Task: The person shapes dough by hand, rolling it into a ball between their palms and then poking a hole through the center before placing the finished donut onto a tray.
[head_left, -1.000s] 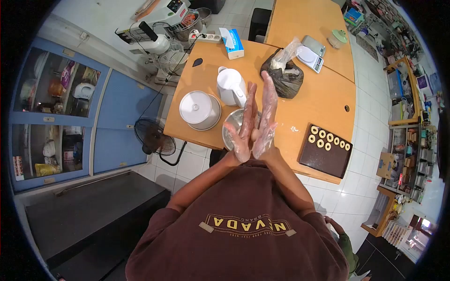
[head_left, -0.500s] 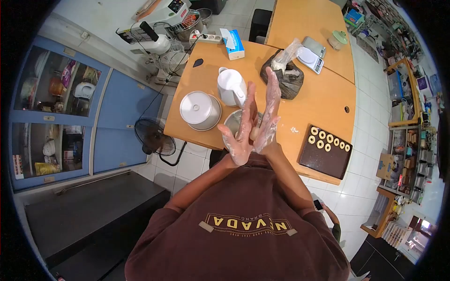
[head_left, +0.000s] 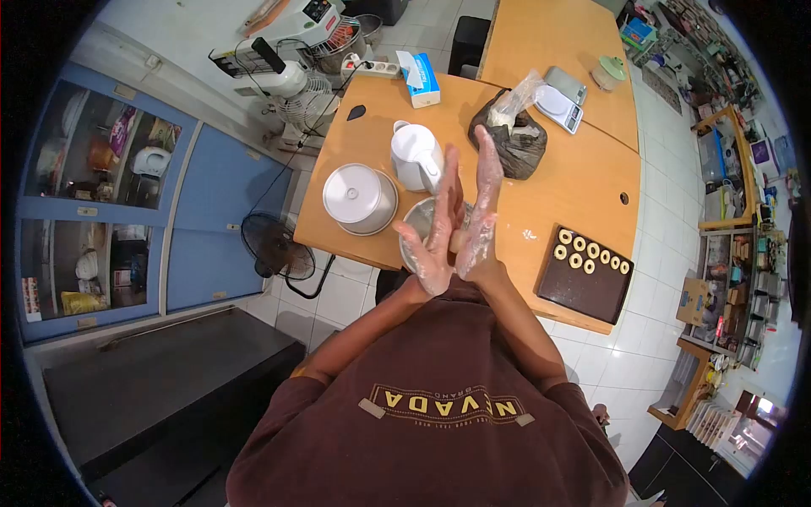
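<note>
My left hand (head_left: 434, 243) and my right hand (head_left: 482, 226) are raised in front of my chest, palms facing, fingers stretched out and coated in white flour or dough. Between the palms sits a small pale dough ball (head_left: 458, 241), partly hidden. Behind my left hand is a metal bowl (head_left: 413, 221), its contents mostly covered. Just beyond stands a white lidded pitcher (head_left: 416, 156). A dark baking tray (head_left: 583, 290) on the right side of the table carries several dough rings (head_left: 579, 242) along its far end.
On the wooden table (head_left: 583, 186) are a round white container (head_left: 359, 198), a tissue box (head_left: 421, 80), a black plastic bag (head_left: 519, 152) and a digital scale (head_left: 557, 106). A floor fan (head_left: 277, 245) stands at the left. Part of another person (head_left: 601, 414) shows behind on the right.
My right hand has shifted slightly against the left, with the dough still between the palms. The other person's arm at the lower right has mostly gone out of sight.
</note>
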Demonstrator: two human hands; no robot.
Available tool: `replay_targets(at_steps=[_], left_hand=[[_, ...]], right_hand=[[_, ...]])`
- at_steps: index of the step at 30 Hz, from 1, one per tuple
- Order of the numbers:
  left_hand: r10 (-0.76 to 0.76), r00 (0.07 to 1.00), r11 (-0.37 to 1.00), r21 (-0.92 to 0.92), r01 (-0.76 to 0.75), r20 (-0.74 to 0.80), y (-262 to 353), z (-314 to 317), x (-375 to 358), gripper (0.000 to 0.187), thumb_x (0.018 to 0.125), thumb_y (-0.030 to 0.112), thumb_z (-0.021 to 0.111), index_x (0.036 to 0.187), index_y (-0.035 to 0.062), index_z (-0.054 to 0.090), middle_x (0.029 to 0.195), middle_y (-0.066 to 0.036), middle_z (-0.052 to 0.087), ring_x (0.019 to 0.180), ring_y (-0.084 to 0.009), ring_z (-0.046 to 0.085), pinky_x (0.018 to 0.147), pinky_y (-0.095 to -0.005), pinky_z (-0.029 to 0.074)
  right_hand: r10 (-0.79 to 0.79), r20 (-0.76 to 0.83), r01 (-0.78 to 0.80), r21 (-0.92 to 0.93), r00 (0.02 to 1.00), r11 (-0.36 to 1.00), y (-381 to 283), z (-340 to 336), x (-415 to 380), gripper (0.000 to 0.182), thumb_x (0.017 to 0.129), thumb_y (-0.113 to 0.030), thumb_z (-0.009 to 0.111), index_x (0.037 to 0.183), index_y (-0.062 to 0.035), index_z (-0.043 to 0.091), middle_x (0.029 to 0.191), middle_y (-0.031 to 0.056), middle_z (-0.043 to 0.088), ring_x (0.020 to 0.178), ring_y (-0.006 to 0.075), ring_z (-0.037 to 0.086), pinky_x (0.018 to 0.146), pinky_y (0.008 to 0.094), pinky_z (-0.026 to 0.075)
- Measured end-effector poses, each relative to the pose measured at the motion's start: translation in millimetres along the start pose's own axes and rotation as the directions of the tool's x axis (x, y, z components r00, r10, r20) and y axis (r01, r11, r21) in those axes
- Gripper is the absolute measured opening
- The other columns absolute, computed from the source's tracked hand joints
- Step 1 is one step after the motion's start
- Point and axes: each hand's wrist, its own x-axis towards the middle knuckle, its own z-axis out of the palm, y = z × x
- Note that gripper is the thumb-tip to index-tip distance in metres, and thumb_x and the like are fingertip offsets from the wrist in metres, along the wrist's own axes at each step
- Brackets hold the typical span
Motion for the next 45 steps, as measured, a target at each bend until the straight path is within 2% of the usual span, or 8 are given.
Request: replay_targets(at_steps=[7, 11, 14, 19, 24, 39, 42, 45], left_hand=[[-0.091, 0.984, 0.986, -0.149, 0.067, -0.156, 3, -17, 22, 0.124, 0.082, 0.097, 0.002, 0.167, 0.0064, 0.002, 0.175, -0.008, 0.002, 0.161, -0.0275, -0.002, 0.127, -0.0489, 0.004], [0.042, 0.992, 0.954, 0.29, -0.076, 0.123, -2, -14, 8, 0.118, 0.085, 0.091, -0.004, 0.166, 0.0044, -0.005, 0.174, -0.013, -0.01, 0.16, -0.0305, -0.009, 0.128, -0.0486, -0.004], [0.057, 0.998, 0.991, 0.12, -0.06, 0.034, 9, 3, 1, 0.126, 0.08, 0.097, -0.002, 0.167, 0.0051, 0.003, 0.175, -0.013, -0.002, 0.161, -0.0311, -0.004, 0.127, -0.0512, -0.002], [0.068, 0.99, 0.993, -0.086, -0.079, -0.121, 32, 1, 23, 0.126, 0.081, 0.097, 0.001, 0.167, 0.006, 0.003, 0.175, -0.01, 0.001, 0.161, -0.029, -0.003, 0.128, -0.051, -0.003], [0.034, 0.997, 0.995, 0.093, -0.028, -0.065, 7, -12, 21, 0.122, 0.084, 0.094, 0.001, 0.167, 0.0053, 0.004, 0.175, -0.009, 0.005, 0.161, -0.0254, -0.002, 0.129, -0.0457, -0.003], [0.155, 0.988, 0.952, 0.264, -0.152, 0.011, 8, -10, 18, 0.127, 0.079, 0.095, -0.008, 0.167, 0.0038, 0.003, 0.175, -0.013, -0.002, 0.161, -0.032, -0.006, 0.127, -0.0503, -0.003], [0.073, 0.995, 0.939, 0.331, -0.091, 0.066, 1, -5, 0, 0.129, 0.077, 0.096, -0.01, 0.166, 0.0035, 0.003, 0.174, -0.017, -0.003, 0.16, -0.0344, -0.008, 0.127, -0.0519, -0.004], [0.146, 0.987, 0.951, 0.265, -0.16, 0.072, 11, 5, 0, 0.129, 0.077, 0.096, -0.011, 0.166, 0.0035, 0.003, 0.174, -0.019, -0.004, 0.16, -0.0369, -0.01, 0.126, -0.0534, -0.005]], right_hand=[[-0.118, 0.099, 0.12, -0.01, 0.988, 0.993, 9, 11, -28, 0.094, 0.104, -0.07, 0.02, 0.164, 0.002, 0.01, 0.171, 0.0259, 0.011, 0.159, 0.0438, 0.008, 0.125, 0.0591, 0.0], [-0.138, -0.009, 0.138, 0.0, 0.99, 0.99, -16, 10, -5, 0.095, 0.103, -0.07, 0.021, 0.164, 0.0022, 0.012, 0.17, 0.0261, 0.012, 0.158, 0.0435, 0.01, 0.125, 0.0575, 0.005], [-0.052, -0.062, 0.051, -0.016, 0.997, 0.999, -17, 3, 8, 0.095, 0.103, -0.07, 0.022, 0.164, 0.0012, 0.011, 0.171, 0.025, 0.01, 0.159, 0.0424, 0.009, 0.126, 0.056, 0.005], [0.026, 0.005, -0.026, 0.156, 1.0, 0.987, -13, 11, -9, 0.095, 0.103, -0.07, 0.025, 0.165, -0.0004, 0.009, 0.172, 0.0232, 0.007, 0.159, 0.0406, 0.007, 0.126, 0.0535, 0.006], [-0.034, 0.006, 0.025, 0.531, 0.999, 0.847, -26, 22, -14, 0.096, 0.102, -0.071, 0.029, 0.166, -0.0017, 0.006, 0.173, 0.0216, 0.003, 0.16, 0.0387, 0.005, 0.127, 0.0513, 0.007], [-0.091, 0.036, 0.087, 0.104, 0.995, 0.991, -11, 12, -22, 0.09, 0.103, -0.059, 0.033, 0.164, 0.0014, 0.008, 0.171, 0.0241, 0.009, 0.159, 0.039, 0.008, 0.125, 0.0545, 0.012], [-0.143, -0.056, 0.148, 0.099, 0.988, 0.984, -32, 7, -2, 0.098, 0.097, -0.034, 0.067, 0.164, 0.0012, 0.005, 0.17, 0.0238, 0.012, 0.159, 0.0386, 0.011, 0.124, 0.0554, 0.019], [-0.087, -0.036, 0.09, 0.082, 0.996, 0.993, -24, 1, 1, 0.094, 0.1, -0.043, 0.058, 0.164, 0.0013, 0.006, 0.17, 0.0237, 0.011, 0.159, 0.0381, 0.01, 0.125, 0.055, 0.017]])
